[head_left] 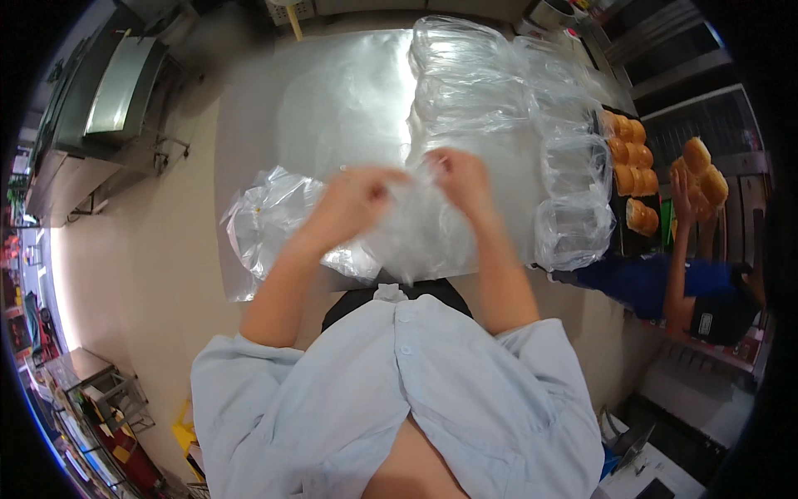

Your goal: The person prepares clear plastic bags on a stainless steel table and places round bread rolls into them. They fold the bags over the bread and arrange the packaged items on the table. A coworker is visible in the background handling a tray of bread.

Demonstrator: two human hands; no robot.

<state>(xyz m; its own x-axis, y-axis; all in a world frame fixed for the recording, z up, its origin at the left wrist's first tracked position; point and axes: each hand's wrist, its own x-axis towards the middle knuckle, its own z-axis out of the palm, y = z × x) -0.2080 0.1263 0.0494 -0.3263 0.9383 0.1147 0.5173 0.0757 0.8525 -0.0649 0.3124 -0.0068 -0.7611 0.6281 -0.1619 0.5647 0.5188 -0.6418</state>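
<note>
Over the near middle of the steel table, a thin clear plastic bag [409, 229] hangs between my hands. My left hand [362, 204] is closed on its upper left edge, slightly blurred. Higher up, my right hand [457, 175] pinches the bag's top edge. By my left forearm lies a loose pile of clear plastic bags [278, 208], partly covered by the arm. Puffed, see-through plastic bags [470, 100] stand in rows along the far and right sides of the table, apart from my hands.
The steel table [316, 100] is bare at its far left. At the right, golden bread rolls [636, 179] sit on a dark tray. A co-worker's hand [683, 195] holds a cluster of rolls [705, 179] there. A metal cart [125, 83] stands at the far left.
</note>
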